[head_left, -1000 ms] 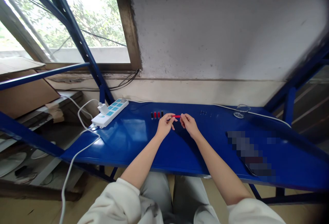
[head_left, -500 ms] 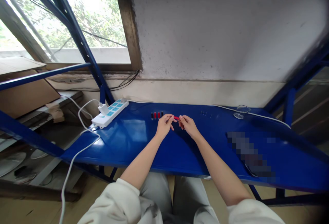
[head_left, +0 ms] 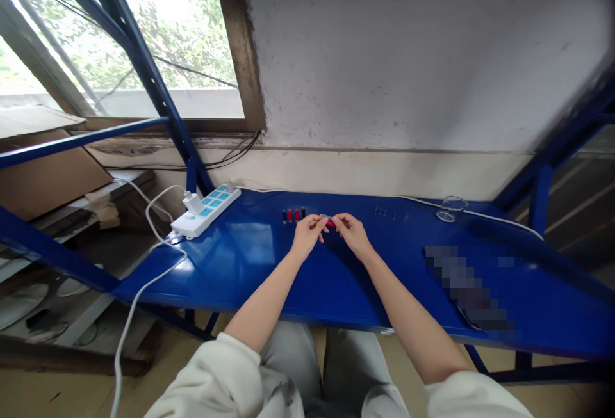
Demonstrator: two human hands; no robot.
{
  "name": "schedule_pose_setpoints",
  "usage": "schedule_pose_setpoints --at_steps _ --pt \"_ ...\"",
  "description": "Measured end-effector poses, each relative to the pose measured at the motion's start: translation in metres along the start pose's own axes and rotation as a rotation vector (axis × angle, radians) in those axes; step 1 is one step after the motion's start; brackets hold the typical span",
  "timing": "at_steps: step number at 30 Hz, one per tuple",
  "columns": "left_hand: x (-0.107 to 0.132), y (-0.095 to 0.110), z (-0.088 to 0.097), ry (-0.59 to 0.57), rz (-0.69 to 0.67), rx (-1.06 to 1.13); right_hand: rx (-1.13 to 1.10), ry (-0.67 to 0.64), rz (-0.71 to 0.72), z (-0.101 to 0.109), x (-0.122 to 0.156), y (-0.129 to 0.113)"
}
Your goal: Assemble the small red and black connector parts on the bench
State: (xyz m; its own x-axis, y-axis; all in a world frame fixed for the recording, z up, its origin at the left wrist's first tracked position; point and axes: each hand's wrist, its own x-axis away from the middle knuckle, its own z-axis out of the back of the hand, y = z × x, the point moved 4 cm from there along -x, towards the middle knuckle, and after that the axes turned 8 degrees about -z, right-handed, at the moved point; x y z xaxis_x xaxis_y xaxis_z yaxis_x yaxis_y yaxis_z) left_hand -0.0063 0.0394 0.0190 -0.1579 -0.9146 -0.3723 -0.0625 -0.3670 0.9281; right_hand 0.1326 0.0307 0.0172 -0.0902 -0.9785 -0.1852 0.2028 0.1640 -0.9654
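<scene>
My left hand (head_left: 309, 235) and my right hand (head_left: 352, 234) meet above the middle of the table, both with fingers pinched. Between their fingertips is a small red cylindrical piece (head_left: 330, 223). A thin pale or silvery edge shows just above it; whether it belongs to the same piece I cannot tell. Just left of my left hand, several small cylinders stand in a row, a black cylinder (head_left: 284, 216) and a red cylinder (head_left: 290, 216) among them, with pale lower ends. Toward the back right lie several tiny metal-looking pieces (head_left: 379, 211), too small to name.
The blue table (head_left: 250, 277) bears a white power strip (head_left: 206, 212) at left, its cable hanging over the front edge. Clear round objects (head_left: 446, 215) sit at back right beside a white cord. A blurred-out dark flat object (head_left: 466, 290) lies at right. Blue posts frame both sides.
Both hands stay in nearly the same place. Fingers have shifted slightly around the red piece, which now appears lower and tilted, and a pale edge has come into sight above it.
</scene>
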Motion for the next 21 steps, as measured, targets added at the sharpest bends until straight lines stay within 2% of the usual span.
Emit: schedule_pose_setpoints --at_steps 4,7,15,19,21 --pt "-0.0006 -0.0011 0.0012 0.021 -0.015 0.004 0.041 -0.081 0.06 -0.0065 -0.0007 0.004" --pt "-0.001 -0.0019 0.0011 0.015 -0.023 -0.003 0.046 -0.072 0.105 -0.0059 -0.0017 0.0058" --pt "0.0011 0.0003 -0.0023 -0.039 -0.046 -0.05 0.093 -0.179 0.073 -0.0087 0.0021 0.0024" --pt "0.0023 -0.0016 -0.0034 -0.086 -0.014 -0.053 0.157 -0.189 0.106 -0.0081 0.0039 0.0026" --pt "0.0021 -0.0036 -0.0016 -0.073 0.005 -0.075 0.182 -0.173 0.108 -0.006 0.0023 0.0048"
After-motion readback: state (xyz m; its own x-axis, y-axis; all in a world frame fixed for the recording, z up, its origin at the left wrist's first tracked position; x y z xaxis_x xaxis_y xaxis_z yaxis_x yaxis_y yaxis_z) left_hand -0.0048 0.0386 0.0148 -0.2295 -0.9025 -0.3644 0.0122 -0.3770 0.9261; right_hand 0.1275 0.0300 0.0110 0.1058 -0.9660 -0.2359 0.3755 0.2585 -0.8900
